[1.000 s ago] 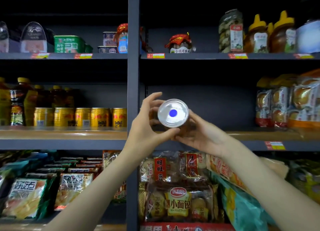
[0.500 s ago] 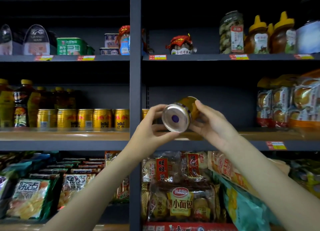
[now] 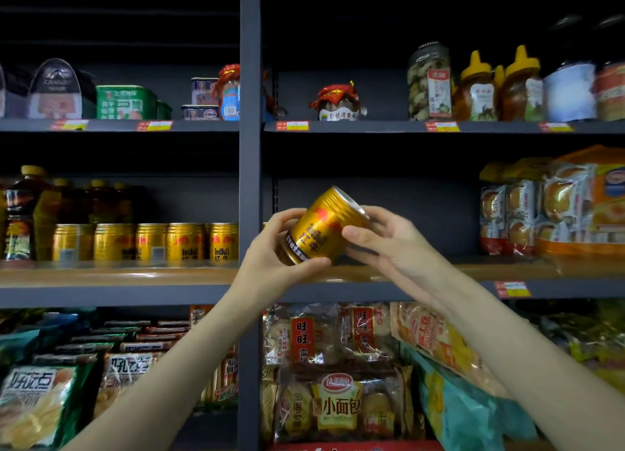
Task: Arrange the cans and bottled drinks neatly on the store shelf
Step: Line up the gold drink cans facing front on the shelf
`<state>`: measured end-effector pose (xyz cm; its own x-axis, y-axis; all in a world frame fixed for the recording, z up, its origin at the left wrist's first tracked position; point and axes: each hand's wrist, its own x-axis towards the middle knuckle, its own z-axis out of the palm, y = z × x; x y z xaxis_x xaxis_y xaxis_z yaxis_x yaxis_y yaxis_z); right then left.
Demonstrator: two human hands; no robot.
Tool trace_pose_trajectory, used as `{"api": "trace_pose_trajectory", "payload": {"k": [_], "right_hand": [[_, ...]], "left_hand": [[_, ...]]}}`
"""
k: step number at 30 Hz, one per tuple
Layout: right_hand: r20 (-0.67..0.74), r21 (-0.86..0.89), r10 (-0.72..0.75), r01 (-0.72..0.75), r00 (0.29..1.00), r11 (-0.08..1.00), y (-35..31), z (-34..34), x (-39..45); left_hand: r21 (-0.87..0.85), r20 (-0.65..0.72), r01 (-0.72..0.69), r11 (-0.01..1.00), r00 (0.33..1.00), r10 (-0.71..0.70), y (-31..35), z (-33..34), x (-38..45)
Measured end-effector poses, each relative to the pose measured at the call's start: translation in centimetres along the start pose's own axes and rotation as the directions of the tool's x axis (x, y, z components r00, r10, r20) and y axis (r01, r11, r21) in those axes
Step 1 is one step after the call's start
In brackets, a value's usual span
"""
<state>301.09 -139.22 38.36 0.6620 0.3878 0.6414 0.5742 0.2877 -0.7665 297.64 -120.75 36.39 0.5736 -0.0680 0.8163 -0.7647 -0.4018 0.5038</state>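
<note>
Both hands raised before the shelf (image 3: 118,276): left hand (image 3: 270,259) cups the base, right hand (image 3: 382,244) pinches the top of a tilted, gold, ribbed can (image 3: 324,229).

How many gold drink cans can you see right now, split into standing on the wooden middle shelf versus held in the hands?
Gold metal cans standing in the row on the wooden shelf, left bay: 5
Gold metal can held tilted by left hand and right hand: 1
Total: 6

Gold can (image 3: 321,229), red logo
</note>
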Motion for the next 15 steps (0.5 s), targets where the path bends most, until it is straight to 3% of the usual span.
{"api": "trace_pose_trajectory", "payload": {"k": [2, 4, 6, 8, 10, 15], "right_hand": [[-0.018, -0.084, -0.032, 0.031, 0.999, 0.996, 0.1, 0.5, 0.0], [-0.062, -0.269, -0.161, 0.139, 0.985, 0.953, -0.1, 0.8, -0.2], [-0.017, -0.546, -0.368, 0.300, 0.930, 0.782, -0.4, 1.0, -0.4], [0.099, -0.712, -0.518, 0.424, 0.850, 0.559, 0.0, 0.8, -0.4], [0.140, -0.756, -0.586, 0.469, 0.798, 0.457, 0.4, 0.5, -0.4], [0.170, -0.750, -0.637, 0.518, 0.752, 0.411, 0.4, -0.1, -0.4]], "left_hand": [[0.065, 0.024, -0.052, 0.996, 0.998, 0.051, -0.1, 0.4, -0.1], [0.091, 0.057, -0.051, 0.995, 0.997, 0.046, -0.1, 0.6, -0.1], [0.205, 0.075, -0.087, 0.975, 0.995, 0.073, -0.2, 0.5, 0.3], [0.315, 0.052, -0.118, 0.942, 0.993, 0.107, -0.3, 0.1, 0.7], [0.375, 0.001, -0.118, 0.919, 0.992, 0.127, -0.6, -0.4, 0.9], [0.418, -0.105, -0.044, 0.907, 0.990, 0.096, -1.1, -1.1, 0.9]]}}
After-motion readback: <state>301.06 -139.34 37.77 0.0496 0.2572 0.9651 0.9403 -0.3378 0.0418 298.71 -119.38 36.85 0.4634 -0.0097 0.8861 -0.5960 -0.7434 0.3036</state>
